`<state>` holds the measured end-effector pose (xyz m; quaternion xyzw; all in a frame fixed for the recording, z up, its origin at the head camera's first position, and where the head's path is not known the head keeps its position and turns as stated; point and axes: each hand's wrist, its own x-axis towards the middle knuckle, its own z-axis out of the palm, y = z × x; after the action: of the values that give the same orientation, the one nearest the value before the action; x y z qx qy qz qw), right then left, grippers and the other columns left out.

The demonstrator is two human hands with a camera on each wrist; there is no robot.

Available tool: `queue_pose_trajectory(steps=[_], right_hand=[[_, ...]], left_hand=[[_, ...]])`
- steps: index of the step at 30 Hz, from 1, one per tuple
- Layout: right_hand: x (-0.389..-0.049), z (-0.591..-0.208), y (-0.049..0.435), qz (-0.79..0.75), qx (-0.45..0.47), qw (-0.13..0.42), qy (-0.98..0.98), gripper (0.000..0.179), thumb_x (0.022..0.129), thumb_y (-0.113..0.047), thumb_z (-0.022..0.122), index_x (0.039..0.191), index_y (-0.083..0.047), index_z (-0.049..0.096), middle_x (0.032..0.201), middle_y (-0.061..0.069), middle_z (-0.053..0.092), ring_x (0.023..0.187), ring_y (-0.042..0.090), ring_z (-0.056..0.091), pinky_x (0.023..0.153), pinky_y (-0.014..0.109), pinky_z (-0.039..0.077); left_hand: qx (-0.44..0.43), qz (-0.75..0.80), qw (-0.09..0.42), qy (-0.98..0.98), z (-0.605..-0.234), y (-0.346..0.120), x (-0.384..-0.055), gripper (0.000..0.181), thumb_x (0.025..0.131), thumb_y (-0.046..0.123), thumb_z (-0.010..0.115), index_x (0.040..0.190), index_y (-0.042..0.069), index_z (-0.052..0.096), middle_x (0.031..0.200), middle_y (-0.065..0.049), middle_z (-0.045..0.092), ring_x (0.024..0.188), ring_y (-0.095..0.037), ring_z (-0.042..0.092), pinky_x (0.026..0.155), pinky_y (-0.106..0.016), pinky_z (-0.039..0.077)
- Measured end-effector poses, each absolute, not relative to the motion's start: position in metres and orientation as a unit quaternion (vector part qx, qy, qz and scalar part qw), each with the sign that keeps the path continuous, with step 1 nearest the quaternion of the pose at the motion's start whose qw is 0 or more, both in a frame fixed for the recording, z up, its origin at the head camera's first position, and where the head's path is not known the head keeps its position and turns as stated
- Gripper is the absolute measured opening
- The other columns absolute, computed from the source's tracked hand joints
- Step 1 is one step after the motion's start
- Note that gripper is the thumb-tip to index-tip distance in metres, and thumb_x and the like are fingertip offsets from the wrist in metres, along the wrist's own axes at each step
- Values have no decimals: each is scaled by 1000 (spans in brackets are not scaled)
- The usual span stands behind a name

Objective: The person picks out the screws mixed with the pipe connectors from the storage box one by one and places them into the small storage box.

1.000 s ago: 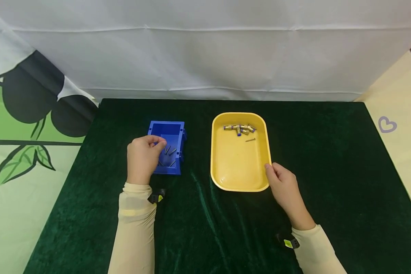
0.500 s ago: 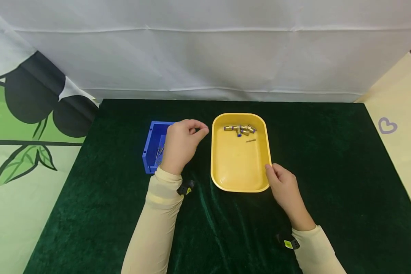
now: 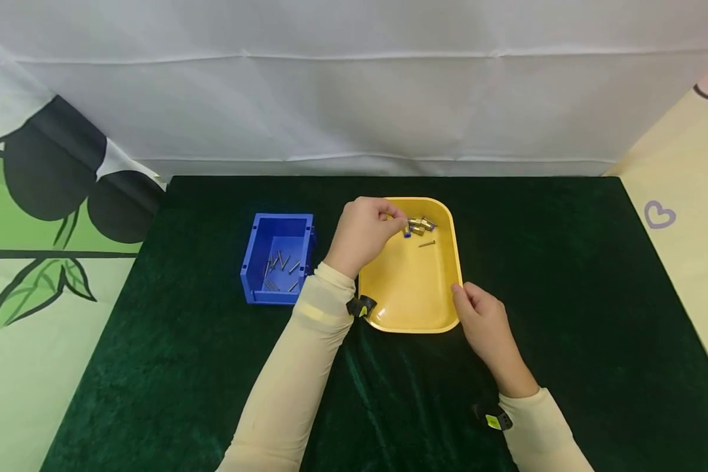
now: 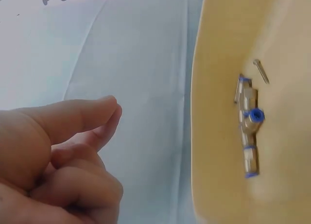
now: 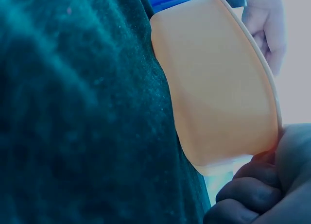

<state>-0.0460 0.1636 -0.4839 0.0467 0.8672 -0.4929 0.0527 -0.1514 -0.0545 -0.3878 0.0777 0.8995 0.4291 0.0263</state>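
Observation:
My left hand [image 3: 362, 236] is over the left side of the yellow tray [image 3: 413, 295], thumb and forefinger tips together. In the left wrist view nothing shows between the fingertips of this hand [image 4: 73, 156], and its other fingers are curled. Several brass push-fit fittings [image 3: 419, 226] with blue ends lie at the tray's far end, partly hidden by the hand. One screw [image 4: 261, 71] lies near them; a second thin screw [image 4: 237, 90] shows beside the fittings, close to the tray wall. My right hand [image 3: 486, 321] pinches the tray's right rim near its front corner.
A blue bin [image 3: 283, 242] with several screws [image 3: 280, 260] in it stands left of the tray, behind the left forearm. Dark green cloth [image 3: 171, 341] covers the table. A white sheet [image 3: 354, 111] hangs along the far edge.
The left hand has moved right from above the blue bin to over the tray, uncovering the bin. The right hand keeps its hold on the tray rim.

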Motion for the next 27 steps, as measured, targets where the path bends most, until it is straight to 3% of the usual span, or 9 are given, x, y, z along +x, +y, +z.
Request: queue_pose_trajectory(steps=[9, 13, 20, 27], right_hand=[[-48, -486, 161, -491, 47, 47, 869, 51, 102, -55, 42, 89, -10, 60, 75, 10, 57, 58, 29, 54, 50, 28, 43], [-48, -486, 160, -493, 49, 50, 867, 51, 103, -53, 42, 88, -7, 60, 74, 11, 56, 57, 28, 53, 50, 27, 42], [-48, -487, 159, -487, 55, 38, 871, 46, 105, -45, 44, 85, -5, 58, 71, 10, 52, 58, 25, 50, 49, 29, 40], [-50, -489, 159, -497, 51, 42, 865, 45, 105, -44, 45, 83, -7, 58, 71, 10, 53, 58, 26, 51, 50, 29, 41]], left_hand=[[81, 414, 27, 906, -380, -40, -163, 14, 96, 26, 66, 91, 14, 73, 81, 0, 63, 67, -15, 55, 58, -26, 46], [84, 379, 17, 921, -382, -35, -170, 15, 97, 25, 66, 92, 14, 74, 82, 1, 65, 64, -14, 56, 56, -24, 46], [95, 324, 5, 941, -391, -23, -182, 16, 96, 22, 64, 86, 14, 73, 73, 2, 64, 56, -12, 57, 53, -23, 46], [90, 271, 47, 957, -404, -14, -195, 37, 96, 19, 61, 60, 15, 59, 54, 2, 50, 50, -12, 50, 47, -23, 36]])
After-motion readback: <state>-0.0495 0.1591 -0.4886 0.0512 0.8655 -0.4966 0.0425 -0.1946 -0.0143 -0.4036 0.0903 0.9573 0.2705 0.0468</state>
